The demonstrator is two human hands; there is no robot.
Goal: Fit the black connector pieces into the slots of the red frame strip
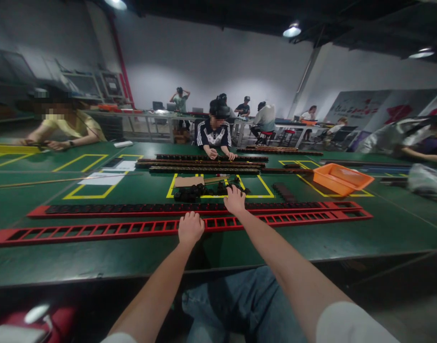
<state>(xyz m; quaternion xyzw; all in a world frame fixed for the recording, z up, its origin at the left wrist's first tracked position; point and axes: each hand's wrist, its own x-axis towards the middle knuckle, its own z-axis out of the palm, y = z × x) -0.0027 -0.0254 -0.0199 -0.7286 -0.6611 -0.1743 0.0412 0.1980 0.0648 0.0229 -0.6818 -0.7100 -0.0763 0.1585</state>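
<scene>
Two long red frames lie crosswise in front of me. The nearer red slotted frame (pixel 107 231) has a row of open rectangular slots; the farther red frame (pixel 161 214) carries a row of black pieces along most of its length. My left hand (pixel 191 228) is closed over the middle of the nearer frame, knuckles up, its fingertips hidden. My right hand (pixel 235 202) reaches past both frames to a loose pile of small black parts (pixel 189 191). Its fingers are bent and slightly apart at the pile's right end; no held part can be made out.
Brown cardboard (pixel 188 181) lies by the pile. Behind it are long dark strips (pixel 204 164), with a co-worker (pixel 214 131) seated opposite. An orange bin (pixel 341 180) stands at right, and white paper sheets (pixel 102 178) at left. Yellow tape marks the green table (pixel 139 259).
</scene>
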